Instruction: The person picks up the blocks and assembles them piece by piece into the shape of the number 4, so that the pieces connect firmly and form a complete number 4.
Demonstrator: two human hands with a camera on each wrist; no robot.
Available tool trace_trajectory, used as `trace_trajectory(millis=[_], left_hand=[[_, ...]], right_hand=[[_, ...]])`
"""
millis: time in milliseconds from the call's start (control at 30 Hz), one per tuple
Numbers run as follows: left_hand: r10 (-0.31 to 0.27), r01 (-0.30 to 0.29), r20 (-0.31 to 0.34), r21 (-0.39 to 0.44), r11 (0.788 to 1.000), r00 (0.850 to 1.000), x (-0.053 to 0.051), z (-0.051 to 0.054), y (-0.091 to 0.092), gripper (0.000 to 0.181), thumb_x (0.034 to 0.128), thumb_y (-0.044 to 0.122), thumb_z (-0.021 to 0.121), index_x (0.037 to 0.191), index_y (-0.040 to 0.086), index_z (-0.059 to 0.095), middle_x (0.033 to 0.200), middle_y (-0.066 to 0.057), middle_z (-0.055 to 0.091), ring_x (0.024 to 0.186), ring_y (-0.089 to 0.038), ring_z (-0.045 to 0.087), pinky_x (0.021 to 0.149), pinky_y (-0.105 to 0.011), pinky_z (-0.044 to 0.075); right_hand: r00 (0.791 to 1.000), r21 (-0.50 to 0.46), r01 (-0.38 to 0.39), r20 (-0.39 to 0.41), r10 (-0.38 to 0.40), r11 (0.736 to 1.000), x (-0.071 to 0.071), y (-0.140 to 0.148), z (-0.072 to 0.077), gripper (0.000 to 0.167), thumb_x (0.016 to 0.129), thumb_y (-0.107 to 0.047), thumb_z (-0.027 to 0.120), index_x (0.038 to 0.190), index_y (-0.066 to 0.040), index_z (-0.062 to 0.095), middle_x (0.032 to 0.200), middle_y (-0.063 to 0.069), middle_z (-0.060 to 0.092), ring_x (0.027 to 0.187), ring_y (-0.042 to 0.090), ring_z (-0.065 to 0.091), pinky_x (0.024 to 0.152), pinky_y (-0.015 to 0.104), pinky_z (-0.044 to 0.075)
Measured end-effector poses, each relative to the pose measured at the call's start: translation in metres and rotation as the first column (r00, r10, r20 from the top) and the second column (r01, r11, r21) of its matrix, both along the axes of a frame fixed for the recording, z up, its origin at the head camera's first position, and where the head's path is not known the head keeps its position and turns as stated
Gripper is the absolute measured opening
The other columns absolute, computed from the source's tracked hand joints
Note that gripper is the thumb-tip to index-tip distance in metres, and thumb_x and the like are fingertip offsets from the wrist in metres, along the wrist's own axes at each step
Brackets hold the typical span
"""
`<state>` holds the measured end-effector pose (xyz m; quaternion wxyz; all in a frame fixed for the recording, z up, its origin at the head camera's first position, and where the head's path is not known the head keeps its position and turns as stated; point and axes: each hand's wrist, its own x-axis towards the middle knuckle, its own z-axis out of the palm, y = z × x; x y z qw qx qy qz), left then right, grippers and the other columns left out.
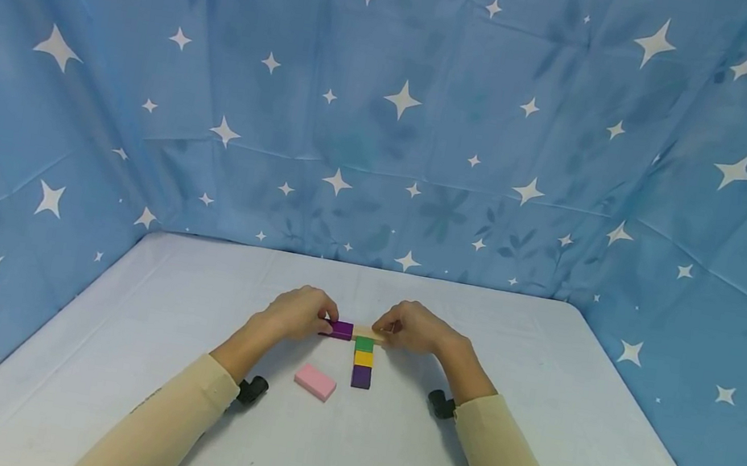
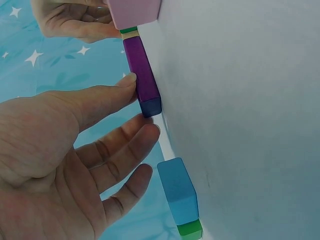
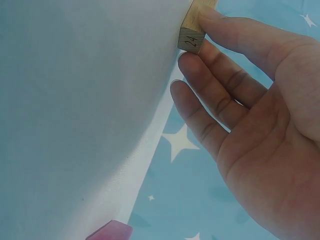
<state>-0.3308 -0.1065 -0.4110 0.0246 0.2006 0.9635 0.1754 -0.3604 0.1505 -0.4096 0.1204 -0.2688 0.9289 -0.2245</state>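
My left hand (image 1: 302,311) pinches a purple block (image 1: 341,330) near its outer end, thumb on the near side. From the other side my right hand (image 1: 417,328) holds a plain wooden block (image 1: 363,332) between thumb and fingers; its end face (image 3: 191,41) reads 24. These two blocks lie end to end in a crosswise row. Running toward me from the wooden block is a column of a green block (image 1: 365,344), a yellow block (image 1: 364,359) and a dark purple block (image 1: 361,378). A pink block (image 1: 316,382) lies apart, left of the column.
Beyond my left fingers, the left wrist view shows a blue block (image 2: 178,192) against a green block (image 2: 190,229). A magenta block (image 3: 111,231) shows at the bottom of the right wrist view. Behind the white table (image 1: 323,461) hangs a blue star-patterned curtain (image 1: 388,138).
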Motion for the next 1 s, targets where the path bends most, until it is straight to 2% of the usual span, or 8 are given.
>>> trace_trajectory(millis=[400, 633, 1000], left_hand=[[-0.004, 0.004, 0.002, -0.001, 1.000, 1.000, -0.0006, -0.0003, 0.0000, 0.015, 0.0963, 0.018, 0.075, 0.110, 0.019, 0.080, 0.105, 0.000, 0.073, 0.095, -0.016, 0.063, 0.085, -0.042, 0.054], [-0.001, 0.001, 0.000, -0.008, 1.000, 1.000, -0.0015, -0.0009, -0.0003, 0.018, 0.0951, 0.019, 0.077, 0.113, 0.018, 0.079, 0.105, -0.001, 0.072, 0.093, -0.017, 0.062, 0.083, -0.043, 0.054], [0.025, -0.025, 0.016, -0.011, 1.000, 1.000, -0.0026, 0.0010, -0.0036, 0.028, 0.0960, 0.028, 0.076, 0.121, 0.016, 0.076, 0.113, -0.004, 0.073, 0.103, -0.021, 0.065, 0.091, -0.046, 0.055]], right_hand=[[0.999, 0.007, -0.034, -0.013, 0.034, 0.999, -0.0001, 0.0014, 0.0021, 0.029, 0.091, -0.008, 0.080, 0.118, -0.016, 0.081, 0.103, -0.005, 0.075, 0.092, 0.014, 0.061, 0.084, 0.028, 0.057], [1.000, 0.009, -0.022, -0.003, 0.022, 1.000, 0.0004, 0.0002, 0.0013, 0.029, 0.091, -0.009, 0.081, 0.118, -0.019, 0.081, 0.104, -0.007, 0.075, 0.093, 0.013, 0.061, 0.085, 0.028, 0.056], [1.000, 0.011, -0.020, -0.015, 0.020, 1.000, 0.0000, 0.0001, 0.0010, 0.028, 0.091, -0.008, 0.080, 0.117, -0.019, 0.081, 0.105, -0.007, 0.075, 0.093, 0.013, 0.060, 0.086, 0.029, 0.056]])
